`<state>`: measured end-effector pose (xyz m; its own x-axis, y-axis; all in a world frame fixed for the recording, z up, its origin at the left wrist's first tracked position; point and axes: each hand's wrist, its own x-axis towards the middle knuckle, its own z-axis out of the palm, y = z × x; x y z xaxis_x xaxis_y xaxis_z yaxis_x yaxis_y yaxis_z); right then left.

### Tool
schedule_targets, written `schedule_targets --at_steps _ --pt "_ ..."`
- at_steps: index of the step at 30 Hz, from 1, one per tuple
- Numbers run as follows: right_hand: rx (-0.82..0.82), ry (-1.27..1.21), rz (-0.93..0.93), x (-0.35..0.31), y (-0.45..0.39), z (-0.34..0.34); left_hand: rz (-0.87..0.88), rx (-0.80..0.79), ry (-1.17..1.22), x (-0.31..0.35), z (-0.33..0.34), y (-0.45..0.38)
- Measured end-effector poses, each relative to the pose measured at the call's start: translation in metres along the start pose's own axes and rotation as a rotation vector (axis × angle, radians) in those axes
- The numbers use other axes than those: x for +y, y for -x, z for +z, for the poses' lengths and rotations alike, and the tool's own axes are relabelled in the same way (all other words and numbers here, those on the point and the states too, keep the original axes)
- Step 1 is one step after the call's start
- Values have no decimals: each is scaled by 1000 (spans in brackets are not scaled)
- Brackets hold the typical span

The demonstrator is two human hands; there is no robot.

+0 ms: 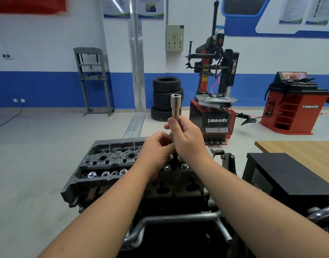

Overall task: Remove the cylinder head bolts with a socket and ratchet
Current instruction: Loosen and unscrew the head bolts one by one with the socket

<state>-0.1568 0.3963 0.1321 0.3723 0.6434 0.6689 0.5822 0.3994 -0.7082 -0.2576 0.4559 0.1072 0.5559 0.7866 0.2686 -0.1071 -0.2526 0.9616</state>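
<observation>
Behind raised socket [175, 107]: "Lanpody" tyre changer [215, 101].

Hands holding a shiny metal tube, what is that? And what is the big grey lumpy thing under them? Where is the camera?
The camera sits on the person's head, so you see their own two arms reaching out in front.

The shiny tube is a long socket, a tool that fits over a bolt to turn it. The right hand grips it upright, open end up. The left hand is curled around something just below it, but I cannot see what.

The grey lumpy thing is a cylinder head, the top part of a car engine, sitting on the rest of the engine. The round holes and shiny rings are parts of it.

Behind, there is a stack of tyres and a red tyre machine.
</observation>
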Motion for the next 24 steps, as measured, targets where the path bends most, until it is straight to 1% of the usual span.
schedule_targets --at_steps 2,4,7,12,16,18,20,24 --pt "5 34 -9 4 4 2 3 -23 1 1 1 0" --pt "47 55 17 9 6 2 11 -51 16 3 2 1" --pt "93 70 20 13 7 -1 11 -49 12 4 0 2" --pt "55 107 -8 17 12 -1 -12 -112 21 6 0 4" --pt "30 122 -36 15 13 0 -1 -42 -22 3 0 3" --pt "4 75 21 15 12 1 -2 8 -16 1 0 2" --pt "-12 24 95 16 10 1 -6 50 -62 1 1 1" --pt "9 61 109 18 11 -1 8 35 -96 1 2 1"
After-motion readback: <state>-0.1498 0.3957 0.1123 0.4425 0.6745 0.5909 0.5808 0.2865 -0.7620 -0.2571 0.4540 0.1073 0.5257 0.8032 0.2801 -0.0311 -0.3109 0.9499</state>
